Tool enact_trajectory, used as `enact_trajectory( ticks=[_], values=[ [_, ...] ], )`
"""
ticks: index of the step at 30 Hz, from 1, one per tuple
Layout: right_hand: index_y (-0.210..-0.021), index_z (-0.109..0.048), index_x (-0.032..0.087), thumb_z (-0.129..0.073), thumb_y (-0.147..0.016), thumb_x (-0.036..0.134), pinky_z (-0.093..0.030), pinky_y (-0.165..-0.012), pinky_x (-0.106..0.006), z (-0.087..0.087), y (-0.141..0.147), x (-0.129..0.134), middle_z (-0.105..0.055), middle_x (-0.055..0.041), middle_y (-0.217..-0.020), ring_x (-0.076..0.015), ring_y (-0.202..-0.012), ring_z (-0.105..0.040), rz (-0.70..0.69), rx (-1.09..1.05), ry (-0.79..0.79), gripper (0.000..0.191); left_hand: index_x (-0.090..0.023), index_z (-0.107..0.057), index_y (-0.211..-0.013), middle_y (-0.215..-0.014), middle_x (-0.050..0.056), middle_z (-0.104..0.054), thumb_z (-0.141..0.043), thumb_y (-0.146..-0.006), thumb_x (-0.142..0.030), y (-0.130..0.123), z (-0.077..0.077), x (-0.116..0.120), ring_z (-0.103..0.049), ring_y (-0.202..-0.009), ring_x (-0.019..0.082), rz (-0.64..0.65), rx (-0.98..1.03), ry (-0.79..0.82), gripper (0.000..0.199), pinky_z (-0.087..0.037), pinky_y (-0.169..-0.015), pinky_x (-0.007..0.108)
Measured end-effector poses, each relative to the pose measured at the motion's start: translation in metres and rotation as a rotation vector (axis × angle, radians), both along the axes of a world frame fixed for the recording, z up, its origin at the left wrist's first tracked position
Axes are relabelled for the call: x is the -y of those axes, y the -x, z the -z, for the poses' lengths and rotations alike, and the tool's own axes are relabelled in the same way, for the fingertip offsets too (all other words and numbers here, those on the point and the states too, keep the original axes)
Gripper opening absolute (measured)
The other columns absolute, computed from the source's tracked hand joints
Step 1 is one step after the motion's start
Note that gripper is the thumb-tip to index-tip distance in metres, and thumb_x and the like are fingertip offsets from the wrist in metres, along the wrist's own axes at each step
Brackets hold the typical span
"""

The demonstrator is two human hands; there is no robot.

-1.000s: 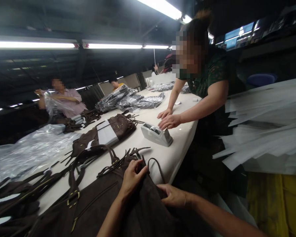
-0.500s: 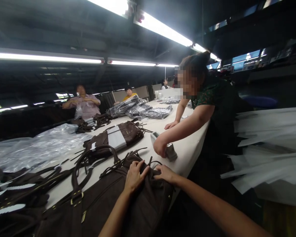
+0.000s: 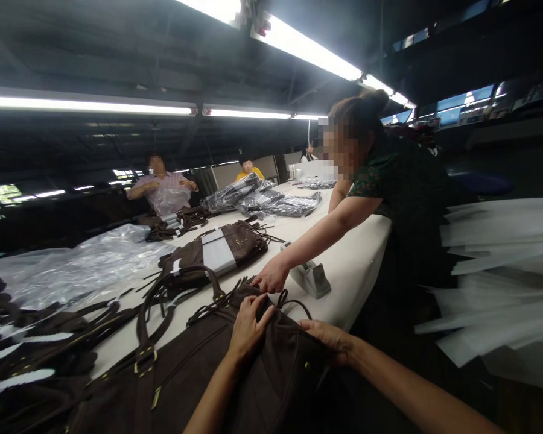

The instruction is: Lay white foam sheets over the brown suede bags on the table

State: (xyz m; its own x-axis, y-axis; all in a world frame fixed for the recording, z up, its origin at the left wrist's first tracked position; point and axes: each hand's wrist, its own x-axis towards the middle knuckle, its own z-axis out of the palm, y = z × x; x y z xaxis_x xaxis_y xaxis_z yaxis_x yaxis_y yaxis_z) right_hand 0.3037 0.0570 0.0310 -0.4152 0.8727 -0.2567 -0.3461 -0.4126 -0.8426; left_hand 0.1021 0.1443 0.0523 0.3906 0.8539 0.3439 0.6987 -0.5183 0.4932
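Observation:
A large dark brown handbag (image 3: pixel 194 367) lies on its side in front of me, its strap handles and brass buckles towards the left. My left hand (image 3: pixel 250 325) is closed on the bag's upper edge, fingertips pressed into the fabric. At the bag's right end, my right hand (image 3: pixel 332 339) grips the corner, thumb on top and the other fingers partly hidden. A co-worker's hand (image 3: pixel 272 276) reaches in to the same edge, just beyond my left fingers. A thin dark cord (image 3: pixel 296 301) loops up between my hands.
A grey tape dispenser (image 3: pixel 314 278) stands beyond my right hand. Another brown bag with a white band (image 3: pixel 218 252) lies behind. Clear plastic (image 3: pixel 95 259) and more brown bags (image 3: pixel 22 355) are at left. White sheets (image 3: pixel 502 241) stand at right; several people are around the pale table (image 3: pixel 366 247).
The co-worker's hand has moved left from the tape dispenser to the bag's edge. My right hand has shifted right, down round the bag's corner. My left hand stays in place.

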Motion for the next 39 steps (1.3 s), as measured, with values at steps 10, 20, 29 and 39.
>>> enact_trajectory(
  ticks=[10,20,29,39],
  values=[
    [-0.065,-0.043,0.018,-0.071,-0.063,0.027,-0.019,-0.046,-0.022,-0.001,-0.002,-0.005,-0.045,0.0065,-0.056,-0.0074,-0.053,-0.033,0.078,0.732,-0.451,0.029,-0.026,-0.053,-0.132,-0.140,0.009,-0.046,-0.049,-0.087,-0.047,0.000,0.003,0.020,-0.039,-0.133,0.027,0.021,-0.178,0.013,0.050,-0.033,-0.111,0.046],
    [-0.083,-0.041,0.021,-0.076,-0.059,0.035,-0.031,-0.048,-0.020,0.012,0.005,0.009,-0.055,0.0055,-0.064,-0.0084,-0.051,-0.042,0.070,0.320,-0.252,0.044,-0.025,-0.037,-0.144,-0.151,0.012,-0.035,-0.034,-0.094,-0.052,-0.005,0.002,0.029,-0.031,-0.140,0.026,-0.006,-0.429,0.008,0.057,-0.029,-0.114,0.046],
    [-0.084,-0.067,0.020,-0.067,-0.074,0.029,-0.030,-0.053,-0.023,-0.043,-0.029,0.006,-0.065,0.0004,-0.068,-0.0131,-0.060,-0.053,-0.066,1.079,-0.636,0.014,-0.023,-0.028,-0.147,-0.155,0.012,-0.025,-0.029,-0.096,-0.052,-0.004,0.014,0.027,-0.025,-0.142,0.025,-0.006,-0.594,-0.056,0.059,-0.028,-0.114,0.047],
    [-0.088,-0.065,0.014,-0.052,-0.083,0.015,-0.047,-0.051,-0.021,-0.038,0.020,-0.059,-0.062,-0.0012,-0.063,-0.0136,-0.056,-0.061,0.198,0.468,-0.493,0.014,-0.015,-0.028,-0.147,-0.154,0.016,-0.021,-0.029,-0.096,-0.053,-0.013,0.011,0.028,-0.020,-0.143,0.028,0.001,-0.739,-0.060,0.064,-0.029,-0.113,0.051]
  ],
)
